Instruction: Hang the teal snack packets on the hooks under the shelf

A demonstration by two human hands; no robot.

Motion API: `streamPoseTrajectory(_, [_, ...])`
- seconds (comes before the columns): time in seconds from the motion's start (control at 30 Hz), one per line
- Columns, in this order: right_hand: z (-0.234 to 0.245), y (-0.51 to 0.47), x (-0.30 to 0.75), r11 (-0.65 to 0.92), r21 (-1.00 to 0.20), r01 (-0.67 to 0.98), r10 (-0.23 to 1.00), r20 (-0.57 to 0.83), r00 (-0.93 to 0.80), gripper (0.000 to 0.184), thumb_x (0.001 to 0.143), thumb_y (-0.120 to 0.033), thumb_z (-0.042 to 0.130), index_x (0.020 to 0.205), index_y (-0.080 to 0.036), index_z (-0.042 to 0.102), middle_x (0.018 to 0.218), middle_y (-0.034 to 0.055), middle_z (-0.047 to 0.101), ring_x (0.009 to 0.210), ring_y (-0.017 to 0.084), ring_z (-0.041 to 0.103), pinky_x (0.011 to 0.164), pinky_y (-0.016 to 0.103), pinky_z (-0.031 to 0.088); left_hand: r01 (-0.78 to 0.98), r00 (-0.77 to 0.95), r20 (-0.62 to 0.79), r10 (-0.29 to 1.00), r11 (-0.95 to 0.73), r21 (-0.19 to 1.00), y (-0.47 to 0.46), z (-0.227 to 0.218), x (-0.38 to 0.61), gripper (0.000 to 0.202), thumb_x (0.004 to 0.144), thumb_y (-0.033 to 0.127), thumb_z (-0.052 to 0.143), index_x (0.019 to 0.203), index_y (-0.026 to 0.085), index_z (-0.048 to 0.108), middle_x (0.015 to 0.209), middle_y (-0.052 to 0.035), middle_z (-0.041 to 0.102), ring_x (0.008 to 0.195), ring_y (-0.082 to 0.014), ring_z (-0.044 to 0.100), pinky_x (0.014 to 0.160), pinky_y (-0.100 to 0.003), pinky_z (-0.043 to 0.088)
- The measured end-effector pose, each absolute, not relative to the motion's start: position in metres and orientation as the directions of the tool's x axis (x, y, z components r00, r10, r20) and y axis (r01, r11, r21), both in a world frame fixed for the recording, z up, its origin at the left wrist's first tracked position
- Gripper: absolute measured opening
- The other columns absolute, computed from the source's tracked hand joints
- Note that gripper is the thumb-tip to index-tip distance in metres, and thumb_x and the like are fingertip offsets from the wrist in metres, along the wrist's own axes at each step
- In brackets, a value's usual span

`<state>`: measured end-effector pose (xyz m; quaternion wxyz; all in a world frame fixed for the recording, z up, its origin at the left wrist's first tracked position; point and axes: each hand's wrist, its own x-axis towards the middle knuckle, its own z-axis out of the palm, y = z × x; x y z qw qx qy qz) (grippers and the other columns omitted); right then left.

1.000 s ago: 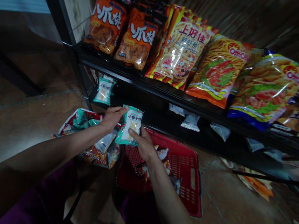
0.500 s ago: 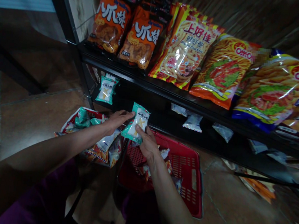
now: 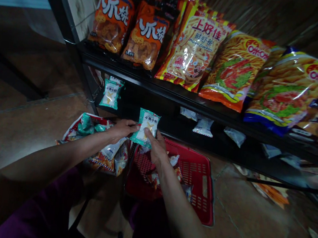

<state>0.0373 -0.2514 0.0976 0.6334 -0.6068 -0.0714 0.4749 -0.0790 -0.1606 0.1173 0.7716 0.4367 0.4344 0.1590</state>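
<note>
A small teal-and-white snack bag (image 3: 148, 122) is held upright in front of the lower shelf, its printed front facing me. My right hand (image 3: 157, 144) grips it from the right, thumb across the front and fingers behind. At the bag's left edge, my left hand (image 3: 123, 128) has its fingers closed on the side; their tips are partly hidden. Below the hands stands a red plastic basket (image 3: 207, 194) with several snack packs inside. Left of it, an open bag (image 3: 72, 127) is filled with teal, white and orange packs. A similar teal snack bag (image 3: 111, 94) stands on the lower shelf's left end.
The black upper shelf (image 3: 140, 79) carries orange chip bags (image 3: 146, 36), prawn cracker bags (image 3: 196, 48) and larger noodle-pictured bags (image 3: 286, 96). Several white packs (image 3: 203, 127) lie along the lower shelf. A black shelf post (image 3: 59, 6) rises at left. Orange packaging (image 3: 273, 194) lies at lower right.
The held snack bag has turned more upright and face-on. My left fingers have closed in on its left edge. The view has shifted slightly, so the shelf appears a little higher and further left.
</note>
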Motion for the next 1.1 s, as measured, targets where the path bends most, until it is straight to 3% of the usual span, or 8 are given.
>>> streamPoseTrajectory(0.27, [0.094, -0.252, 0.038, -0.188, -0.891, -0.414, 0.687, -0.421, 0.593, 0.057, 0.056, -0.034, 0.080, 0.107, -0.021, 0.057, 0.091, 0.0018, 0.071, 0.073, 0.016, 0.067, 0.066, 0.028, 0.055, 0.095, 0.694, -0.538, 0.478, 0.680, 0.727, -0.165, 0.115, -0.080, 0.031, 0.061, 0.024, 0.077, 0.088, 0.015, 0.065, 0.082, -0.0051, 0.068, 0.073, -0.0159, 0.062, 0.065, -0.026, 0.048])
streamPoseTrajectory(0.37, [0.095, -0.253, 0.038, -0.179, -0.896, -0.407, 0.709, -0.405, 0.578, 0.056, 0.058, -0.034, 0.079, 0.108, -0.023, 0.056, 0.096, 0.0014, 0.070, 0.078, 0.015, 0.066, 0.068, 0.026, 0.055, 0.023, 0.687, -0.509, 0.518, 0.685, 0.728, -0.166, 0.111, -0.078, 0.025, 0.060, 0.017, 0.076, 0.083, 0.014, 0.065, 0.083, -0.0062, 0.069, 0.074, -0.0157, 0.062, 0.071, -0.027, 0.048])
streamPoseTrajectory(0.5, [0.103, -0.256, 0.038, -0.190, -0.849, -0.494, 0.741, -0.454, 0.494, 0.057, 0.061, -0.036, 0.077, 0.113, -0.027, 0.054, 0.103, 0.0000, 0.068, 0.079, 0.014, 0.066, 0.067, 0.026, 0.055, -0.030, 0.601, -0.514, 0.612, 0.660, 0.750, -0.162, 0.108, -0.078, 0.018, 0.064, 0.014, 0.071, 0.081, 0.014, 0.065, 0.080, -0.0054, 0.069, 0.069, -0.0141, 0.061, 0.066, -0.025, 0.048])
streamPoseTrajectory(0.8, [0.092, -0.258, 0.032, -0.154, -0.791, -0.592, 0.704, -0.508, 0.496, 0.042, 0.053, -0.026, 0.081, 0.089, -0.020, 0.059, 0.075, -0.0026, 0.069, 0.062, 0.010, 0.063, 0.062, 0.023, 0.054, -0.067, 0.490, -0.560, 0.668, 0.669, 0.740, -0.159, 0.102, -0.077, 0.016, 0.067, 0.018, 0.071, 0.080, 0.012, 0.063, 0.075, -0.0057, 0.067, 0.064, -0.0119, 0.059, 0.061, -0.024, 0.049])
streamPoseTrajectory(1.1, [0.087, -0.256, 0.035, -0.146, -0.665, -0.733, 0.667, -0.613, 0.424, 0.026, 0.054, -0.017, 0.080, 0.071, -0.017, 0.061, 0.067, -0.0005, 0.068, 0.060, 0.011, 0.064, 0.057, 0.022, 0.054, -0.096, 0.494, -0.578, 0.650, 0.701, 0.706, -0.158, 0.099, -0.077, 0.011, 0.068, 0.014, 0.069, 0.076, 0.009, 0.064, 0.081, -0.0097, 0.067, 0.071, -0.0144, 0.061, 0.069, -0.030, 0.051])
